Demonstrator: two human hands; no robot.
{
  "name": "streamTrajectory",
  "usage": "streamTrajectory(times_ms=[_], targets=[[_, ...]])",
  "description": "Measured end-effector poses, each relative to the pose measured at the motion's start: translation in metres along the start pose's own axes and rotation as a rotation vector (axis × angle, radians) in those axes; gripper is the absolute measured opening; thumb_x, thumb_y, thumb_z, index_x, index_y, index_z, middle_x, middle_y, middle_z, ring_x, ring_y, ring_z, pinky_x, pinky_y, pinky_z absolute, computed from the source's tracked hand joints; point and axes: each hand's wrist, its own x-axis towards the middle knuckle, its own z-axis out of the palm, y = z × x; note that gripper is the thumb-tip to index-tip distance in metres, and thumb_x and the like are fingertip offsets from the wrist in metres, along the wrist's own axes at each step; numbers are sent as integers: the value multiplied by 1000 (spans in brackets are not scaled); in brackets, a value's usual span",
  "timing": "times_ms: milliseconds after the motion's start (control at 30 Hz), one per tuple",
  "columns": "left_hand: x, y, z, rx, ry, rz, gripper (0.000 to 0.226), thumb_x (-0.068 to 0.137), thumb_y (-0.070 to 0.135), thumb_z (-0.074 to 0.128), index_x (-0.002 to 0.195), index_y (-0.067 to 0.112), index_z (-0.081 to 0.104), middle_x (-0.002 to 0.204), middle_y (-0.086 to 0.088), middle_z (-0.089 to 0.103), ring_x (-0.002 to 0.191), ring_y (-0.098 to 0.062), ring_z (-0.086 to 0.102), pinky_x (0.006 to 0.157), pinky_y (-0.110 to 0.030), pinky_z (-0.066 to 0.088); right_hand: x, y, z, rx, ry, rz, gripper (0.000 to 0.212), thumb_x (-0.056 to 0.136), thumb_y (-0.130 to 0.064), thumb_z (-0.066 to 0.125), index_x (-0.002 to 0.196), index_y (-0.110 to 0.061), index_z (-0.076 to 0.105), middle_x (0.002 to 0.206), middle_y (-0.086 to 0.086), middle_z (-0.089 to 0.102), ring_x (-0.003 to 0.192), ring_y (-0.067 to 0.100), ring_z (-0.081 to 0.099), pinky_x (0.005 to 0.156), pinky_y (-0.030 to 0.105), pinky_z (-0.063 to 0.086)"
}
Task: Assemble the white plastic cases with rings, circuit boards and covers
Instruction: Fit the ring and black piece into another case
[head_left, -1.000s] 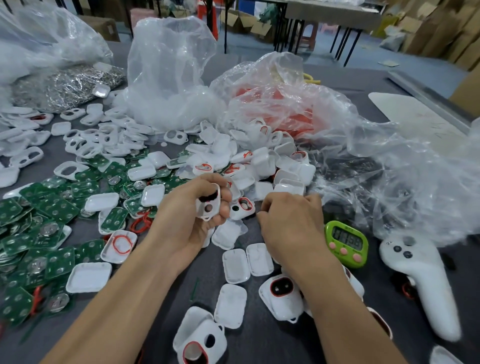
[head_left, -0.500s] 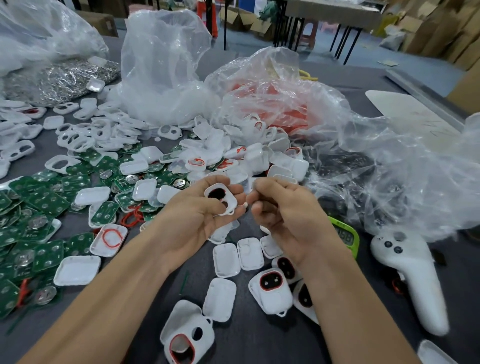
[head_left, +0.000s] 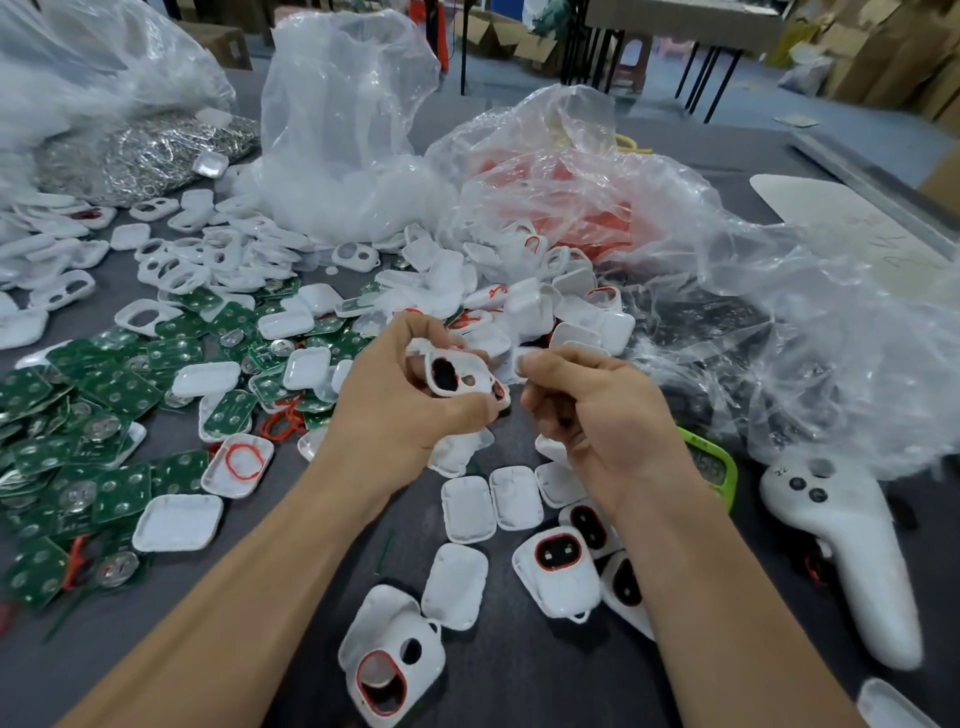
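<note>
One clear bag (head_left: 649, 171) of red rings (head_left: 587, 228); white case (head_left: 457, 375) tight in left hand (head_left: 395, 410); right hand (head_left: 602, 421) curled, contents unclear.

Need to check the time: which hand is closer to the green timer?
Right. The right hand is just left of the green timer; the left hand is farther left, gripping a white case.

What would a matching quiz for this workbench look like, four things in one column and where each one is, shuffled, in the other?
1 circuit boards
2 green timer
3 white controller
4 two-hole case

A partly hidden behind the right hand
B heaped at the left
C held in the left hand
D lying at the far right

Pairs: 1-B, 2-A, 3-D, 4-C
</note>
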Motion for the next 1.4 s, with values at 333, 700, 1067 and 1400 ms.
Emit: streamTrajectory(times_ms=[333,700,1067,1400], targets=[[-14,5,14,387,271,231,62,60,23,96,89,40,43,91,26,72,72,-5,66,61,-20,51,-4,12,16,-57,60,-141,27,83,2,79,63,-16,75,61,4,68,55,14,58,53,22,50],[-16,-2,22,388,338,344,55,68,25,91,87,43,43,87,24,72,56,-4,59,49,-12,42,-7,27,32,-234,248,-295,21,82,-17,83,69,-33,77,60,8,69,52,11,52,53,27,48],[-20,-4,26,400,278,345,46,69,16,77,86,40,42,83,35,68,55,1,60,45,-5,33,-9,22,31,-691,362,-476,24,83,-26,76,64,-19,63,52,-9,57,53,12,51,55,23,38],[-19,4,23,206,196,260,52,66,17,91,88,39,50,86,19,77,64,-11,71,53,-26,56,-8,11,10,-754,272,-421,37,74,-48,81,65,-20,58,54,-15,56,52,8,48,54,27,39]])
